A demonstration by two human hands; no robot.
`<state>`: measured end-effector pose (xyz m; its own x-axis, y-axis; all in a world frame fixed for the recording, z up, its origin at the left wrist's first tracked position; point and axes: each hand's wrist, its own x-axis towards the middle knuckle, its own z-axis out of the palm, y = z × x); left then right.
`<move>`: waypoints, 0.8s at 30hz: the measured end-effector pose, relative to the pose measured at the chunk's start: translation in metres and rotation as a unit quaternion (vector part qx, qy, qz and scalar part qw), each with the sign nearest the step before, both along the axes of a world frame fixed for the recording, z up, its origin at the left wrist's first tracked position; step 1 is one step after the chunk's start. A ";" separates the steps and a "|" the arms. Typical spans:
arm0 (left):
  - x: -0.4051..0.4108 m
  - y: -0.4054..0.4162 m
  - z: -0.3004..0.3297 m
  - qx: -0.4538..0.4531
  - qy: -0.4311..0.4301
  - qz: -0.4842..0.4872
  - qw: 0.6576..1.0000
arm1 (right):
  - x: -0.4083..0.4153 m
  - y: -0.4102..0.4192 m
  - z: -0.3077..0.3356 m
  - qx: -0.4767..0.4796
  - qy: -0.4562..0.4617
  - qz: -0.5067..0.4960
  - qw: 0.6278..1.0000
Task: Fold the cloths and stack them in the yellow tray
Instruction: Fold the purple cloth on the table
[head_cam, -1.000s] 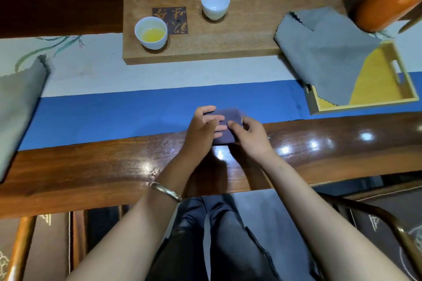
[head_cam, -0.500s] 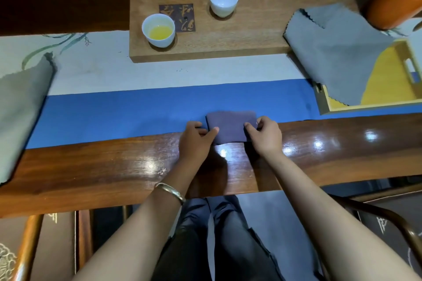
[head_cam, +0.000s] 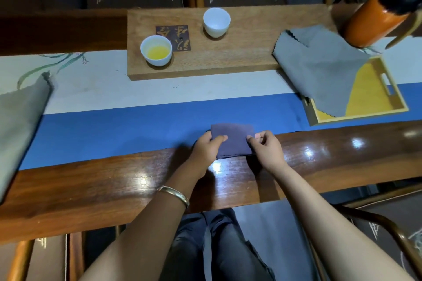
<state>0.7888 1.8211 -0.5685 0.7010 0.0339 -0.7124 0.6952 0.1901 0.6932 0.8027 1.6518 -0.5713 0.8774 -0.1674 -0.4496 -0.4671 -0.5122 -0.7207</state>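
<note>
Folded purple cloth lay on the bench, straddling the near edge of the blue runner, and I had my left hand pinching its left edge and my right hand pinching its right edge, the two hands apart. Yellow tray sat well off to the right with an unfolded grey cloth draped half over it and half over the wooden board. Another grey cloth lay at far left; two white cups stood on the board, one with yellow liquid.
</note>
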 end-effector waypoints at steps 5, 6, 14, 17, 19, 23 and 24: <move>0.008 -0.002 0.022 -0.092 -0.003 0.002 0.996 | -0.007 -0.004 0.021 0.303 0.156 -0.103 0.934; 0.011 -0.004 0.028 -0.104 -0.010 -0.002 0.994 | -0.008 -0.008 0.025 0.371 0.187 -0.132 0.900; 0.046 -0.051 0.073 -0.094 -0.073 -0.124 0.985 | 0.002 -0.073 0.063 0.447 0.040 -0.229 0.864; 0.065 -0.089 0.083 -0.039 -0.097 -0.153 0.983 | 0.015 -0.112 0.087 0.385 -0.032 -0.277 0.880; 0.077 -0.118 0.089 -0.031 -0.102 -0.146 0.983 | 0.025 -0.140 0.102 0.332 -0.067 -0.274 0.900; 0.103 -0.184 0.096 -0.024 -0.130 -0.148 0.980 | 0.050 -0.201 0.120 0.285 -0.104 -0.254 0.918; 0.110 -0.200 0.095 -0.016 -0.139 -0.146 0.979 | 0.058 -0.217 0.121 0.278 -0.108 -0.249 0.921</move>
